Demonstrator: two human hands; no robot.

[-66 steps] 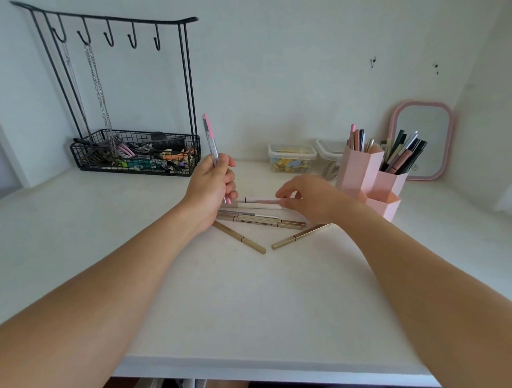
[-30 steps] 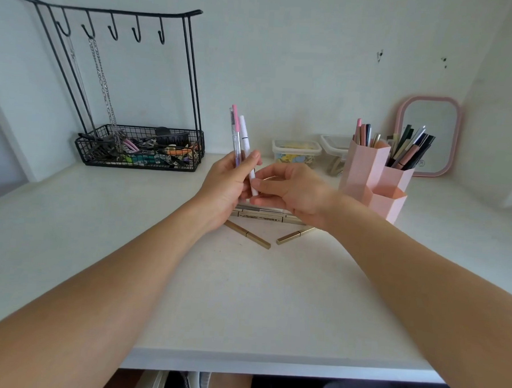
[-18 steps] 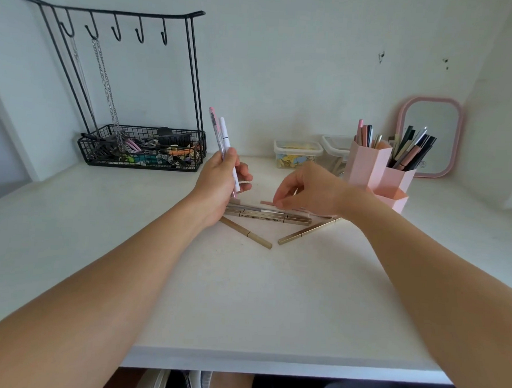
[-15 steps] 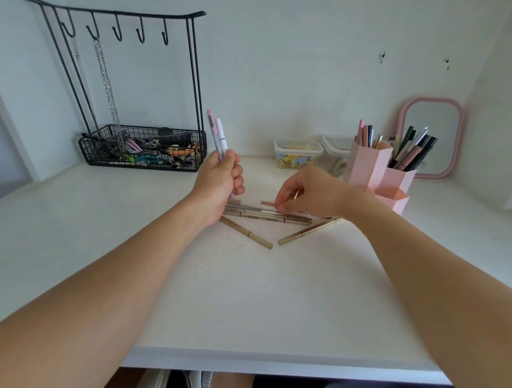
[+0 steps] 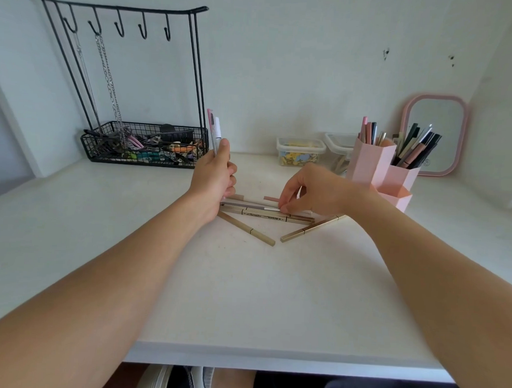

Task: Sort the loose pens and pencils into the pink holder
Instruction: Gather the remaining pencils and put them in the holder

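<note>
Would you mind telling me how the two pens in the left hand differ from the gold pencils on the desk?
The two pens stand upright, gripped in the left hand; the gold pencils lie flat on the desk. The two pens are pale, one pink-tipped and one white; the gold pencils are metallic tan. The two pens sit parallel and close together; two of the gold pencils angle apart. Both sets are slim sticks not yet in the pink holder.

Matt white desk (image 5: 244,282), black wire-metal basket (image 5: 144,158), matt pink plastic holder (image 5: 369,167), metallic-gold pencils (image 5: 247,227).
</note>
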